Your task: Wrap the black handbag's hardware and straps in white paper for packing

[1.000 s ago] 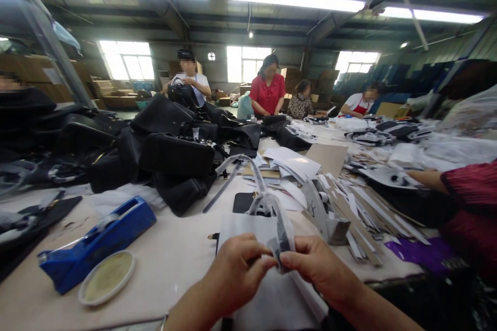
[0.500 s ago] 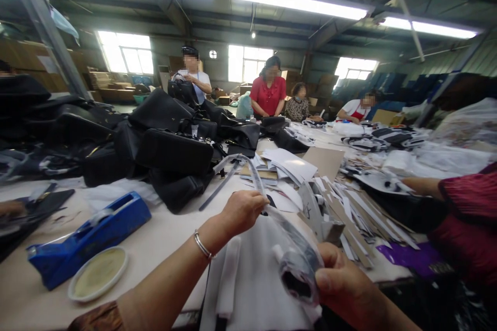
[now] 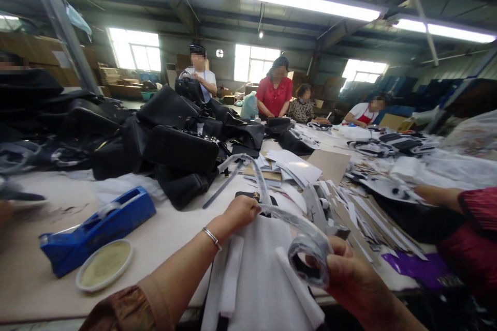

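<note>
A strap in clear plastic (image 3: 295, 220) runs between my hands, its right part wound into a loose coil. My right hand (image 3: 351, 271) is closed on the outer side of that coil, the thumb pressing on it. My left hand (image 3: 241, 214) pinches the strap further along, above a bag in white wrapping (image 3: 258, 274) that lies at the table's front edge. Black material with a small gold-coloured buckle (image 3: 256, 195) shows just behind my left fingers. Beyond it, a plastic-covered loop (image 3: 261, 178) arches over the table.
A blue tape dispenser (image 3: 99, 230) and a shallow round dish (image 3: 105, 265) stand at left. Black bags (image 3: 180, 149) are heaped behind. Card sheets (image 3: 295, 164) and strips (image 3: 365, 217) lie right of centre. A co-worker's sleeve (image 3: 479, 212) is at right; several people work farther back.
My right hand has lifted the coil slightly and turned it, and the coil looks rounder. My left hand still pinches the strap, a little lower. The view has shifted slightly left.
</note>
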The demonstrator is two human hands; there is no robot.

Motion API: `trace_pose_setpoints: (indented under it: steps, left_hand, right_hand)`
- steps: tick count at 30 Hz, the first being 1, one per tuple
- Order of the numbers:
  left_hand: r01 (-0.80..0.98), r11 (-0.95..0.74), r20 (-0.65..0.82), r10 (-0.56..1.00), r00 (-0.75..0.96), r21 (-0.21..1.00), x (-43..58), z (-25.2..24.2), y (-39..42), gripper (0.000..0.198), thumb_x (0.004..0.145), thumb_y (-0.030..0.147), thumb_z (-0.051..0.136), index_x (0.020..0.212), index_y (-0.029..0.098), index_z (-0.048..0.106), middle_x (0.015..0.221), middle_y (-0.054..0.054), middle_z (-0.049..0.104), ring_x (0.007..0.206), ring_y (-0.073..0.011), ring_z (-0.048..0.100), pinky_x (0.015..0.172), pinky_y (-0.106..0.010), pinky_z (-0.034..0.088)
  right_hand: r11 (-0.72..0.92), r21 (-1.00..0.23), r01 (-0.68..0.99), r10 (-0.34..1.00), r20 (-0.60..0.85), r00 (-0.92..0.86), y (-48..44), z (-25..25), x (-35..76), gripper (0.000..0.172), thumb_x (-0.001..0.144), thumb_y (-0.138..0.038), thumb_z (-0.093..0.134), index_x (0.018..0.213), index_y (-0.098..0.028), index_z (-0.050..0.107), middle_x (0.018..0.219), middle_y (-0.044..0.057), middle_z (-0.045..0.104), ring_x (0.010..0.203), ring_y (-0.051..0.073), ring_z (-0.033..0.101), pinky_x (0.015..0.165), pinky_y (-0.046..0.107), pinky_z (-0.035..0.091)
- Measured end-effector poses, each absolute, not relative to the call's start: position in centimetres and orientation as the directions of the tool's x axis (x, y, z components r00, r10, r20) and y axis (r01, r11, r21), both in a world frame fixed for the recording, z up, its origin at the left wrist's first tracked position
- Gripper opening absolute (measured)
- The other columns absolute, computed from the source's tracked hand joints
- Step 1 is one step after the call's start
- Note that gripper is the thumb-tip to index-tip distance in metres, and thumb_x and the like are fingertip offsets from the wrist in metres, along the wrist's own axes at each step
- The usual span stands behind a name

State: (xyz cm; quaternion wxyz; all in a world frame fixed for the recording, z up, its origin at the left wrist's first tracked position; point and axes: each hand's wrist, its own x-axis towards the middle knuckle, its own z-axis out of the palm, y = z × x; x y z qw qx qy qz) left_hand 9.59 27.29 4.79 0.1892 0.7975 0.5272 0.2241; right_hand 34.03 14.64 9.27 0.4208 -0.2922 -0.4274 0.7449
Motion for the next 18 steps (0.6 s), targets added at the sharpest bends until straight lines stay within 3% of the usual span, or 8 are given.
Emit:
trace_pose_setpoints:
  steps: [4,7,10,12,15,18]
  left_hand:
    - [0.775,-0.293,0.244,0.952,0.183,0.56,10.0,5.9,25.9,0.013,0.083,0.024,0.062,0.082,0.017,0.073,0.086,-0.01,0.07,0.081,-0.0221,0.061,0.073,-0.029,0.042]
    - [0.727,-0.294,0.322,0.941,0.106,0.62,10.3,7.9,23.1,0.02,0.09,0.03,0.055,0.089,0.017,0.07,0.09,-0.009,0.068,0.084,-0.0206,0.06,0.074,-0.027,0.042]
    - [0.476,-0.239,0.197,0.971,0.137,0.846,10.7,9.4,19.5,0.046,0.095,0.048,0.044,0.072,0.016,0.069,0.06,-0.001,0.055,0.059,-0.0151,0.05,0.057,-0.025,0.036]
    - [0.283,-0.141,0.078,0.972,0.224,0.949,11.0,9.7,17.3,0.056,0.093,0.057,0.042,0.07,0.016,0.071,0.051,0.002,0.044,0.05,-0.0128,0.041,0.051,-0.025,0.03]
    - [0.178,-0.039,-0.008,0.967,0.256,0.983,11.5,9.1,15.3,0.059,0.091,0.063,0.044,0.07,0.015,0.071,0.051,0.003,0.041,0.05,-0.0113,0.037,0.05,-0.025,0.027]
    - [0.122,-0.008,-0.023,0.968,0.251,0.992,12.1,8.4,14.4,0.055,0.088,0.062,0.051,0.071,0.013,0.069,0.062,-0.001,0.054,0.061,-0.0135,0.047,0.056,-0.024,0.034]
  right_hand:
    - [-0.268,-0.891,-0.366,0.884,-0.077,-0.461,15.5,9.1,33.4,0.03,0.064,-0.04,0.085,0.074,-0.014,0.075,0.061,0.002,0.058,0.054,0.01,0.042,0.058,0.025,0.037]
    - [-0.195,-0.928,-0.317,0.895,-0.036,-0.444,16.3,9.3,32.7,0.03,0.068,-0.041,0.084,0.072,-0.013,0.073,0.057,0.0,0.054,0.051,0.008,0.036,0.057,0.024,0.037]
    - [-0.033,-0.977,-0.212,0.901,0.063,-0.43,16.8,9.8,31.9,0.026,0.076,-0.039,0.079,0.077,-0.013,0.075,0.068,0.003,0.062,0.064,0.013,0.05,0.069,0.028,0.044]
    - [0.073,-0.988,-0.137,0.895,0.125,-0.428,16.9,10.0,31.3,0.025,0.08,-0.038,0.076,0.083,-0.014,0.076,0.08,0.006,0.067,0.081,0.02,0.058,0.08,0.032,0.045]
    - [0.17,-0.985,-0.02,0.896,0.163,-0.412,16.3,9.5,30.2,0.023,0.082,-0.038,0.073,0.079,-0.015,0.075,0.08,0.006,0.068,0.081,0.021,0.06,0.077,0.031,0.046]
    - [0.256,-0.959,0.118,0.899,0.191,-0.395,15.1,8.4,29.4,0.019,0.086,-0.033,0.069,0.078,-0.016,0.074,0.08,0.004,0.067,0.079,0.019,0.061,0.073,0.028,0.047]
